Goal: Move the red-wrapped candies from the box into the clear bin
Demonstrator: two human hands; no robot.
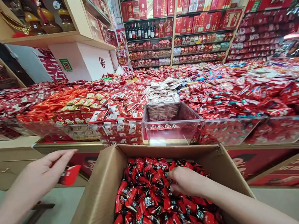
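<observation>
Red packets piled in an open box, one packet apart from the rest.
We see a brown cardboard box [100, 192], upright and open at the top, with bare walls showing above its contents. Inside the box, small red-and-black packets [147, 201] lie in a loose, uneven heap, tipped every way and overlapping. Their wrappers look glossy and crumpled, and we can make out pale lettering on the black parts of many. The heap spreads across the box and sits below its far rim. To the left of the box, apart from it, we see a single packet [70, 175] held in the air, tilted, its bright red end turned towards the box; it is blurred, but it seems to be the same kind.
</observation>
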